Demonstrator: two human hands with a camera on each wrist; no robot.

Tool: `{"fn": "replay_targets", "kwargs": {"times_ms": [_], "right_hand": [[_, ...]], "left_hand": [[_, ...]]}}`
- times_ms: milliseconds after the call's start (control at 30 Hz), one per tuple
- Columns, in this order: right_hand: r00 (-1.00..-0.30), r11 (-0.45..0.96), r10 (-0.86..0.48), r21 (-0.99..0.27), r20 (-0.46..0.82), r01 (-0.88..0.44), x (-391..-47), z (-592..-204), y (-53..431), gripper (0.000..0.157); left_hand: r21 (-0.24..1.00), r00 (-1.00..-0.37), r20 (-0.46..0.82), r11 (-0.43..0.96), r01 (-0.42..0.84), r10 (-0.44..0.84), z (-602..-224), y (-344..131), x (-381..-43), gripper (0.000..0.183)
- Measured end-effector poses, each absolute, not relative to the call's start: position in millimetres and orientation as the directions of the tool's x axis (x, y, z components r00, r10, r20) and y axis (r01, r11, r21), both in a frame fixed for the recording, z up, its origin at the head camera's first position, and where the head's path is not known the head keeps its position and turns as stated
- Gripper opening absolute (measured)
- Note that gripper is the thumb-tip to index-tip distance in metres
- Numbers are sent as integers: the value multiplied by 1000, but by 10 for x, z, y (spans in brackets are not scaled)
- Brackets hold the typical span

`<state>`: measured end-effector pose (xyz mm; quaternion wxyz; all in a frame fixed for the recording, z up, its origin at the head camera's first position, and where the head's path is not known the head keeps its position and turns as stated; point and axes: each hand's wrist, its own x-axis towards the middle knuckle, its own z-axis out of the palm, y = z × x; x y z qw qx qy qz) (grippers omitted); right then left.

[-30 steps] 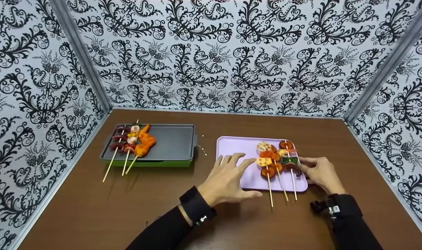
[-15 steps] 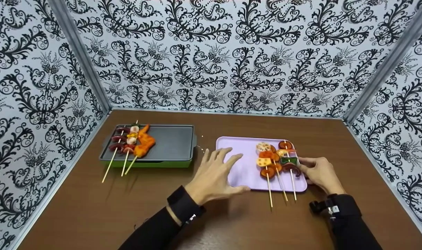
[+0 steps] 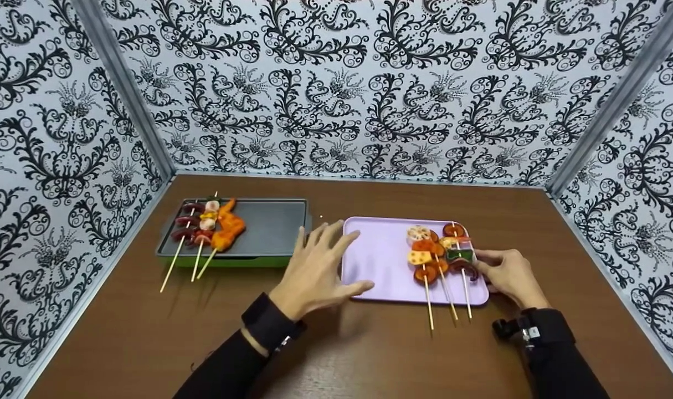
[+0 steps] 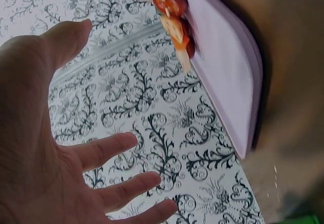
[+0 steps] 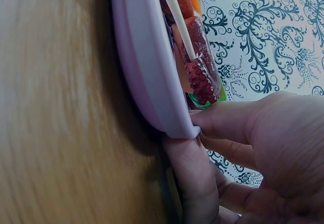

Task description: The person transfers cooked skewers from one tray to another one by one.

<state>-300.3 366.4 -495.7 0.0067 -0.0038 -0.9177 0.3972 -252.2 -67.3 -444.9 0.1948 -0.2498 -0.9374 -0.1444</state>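
Observation:
A lilac tray [image 3: 372, 255] lies on the table at the centre right. On its right half sit three food skewers [image 3: 425, 274], their sticks reaching past the front rim. My right hand [image 3: 508, 277] grips the tray's right edge. In the right wrist view the thumb lies over the rim [image 5: 169, 90] and a finger is under it, beside a dark red skewer piece [image 5: 202, 80]. My left hand [image 3: 314, 271] hovers with spread fingers by the tray's left edge. The left wrist view shows nothing in that hand [image 4: 45, 128].
To the left stands a green-based grill with a dark plate [image 3: 272, 224]. Three more skewers, one with an orange chicken wing [image 3: 229, 224], lie on its left side, sticks overhanging the front. Patterned walls [image 3: 336, 94] enclose the brown table [image 3: 425, 366].
My left hand has moved left, from beside the tray's skewers to the tray's left edge, its fingers still spread. The right hand keeps its hold on the tray, which stays nearly in place.

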Motion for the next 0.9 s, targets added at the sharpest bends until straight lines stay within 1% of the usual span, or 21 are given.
{"fn": "replay_targets", "kwargs": {"times_ms": [567,900], "right_hand": [[-1000,698,8,-716,30,-16,-3000,-4953,3633,38],[-999,693,5,-720,33,-20,-2995,-4957,3644,37]], "left_hand": [[209,-833,459,873,440,310,-4394,-1127,-2557,99],[196,-841,476,901,387,257,-4394,-1358,-2546,95]]}}
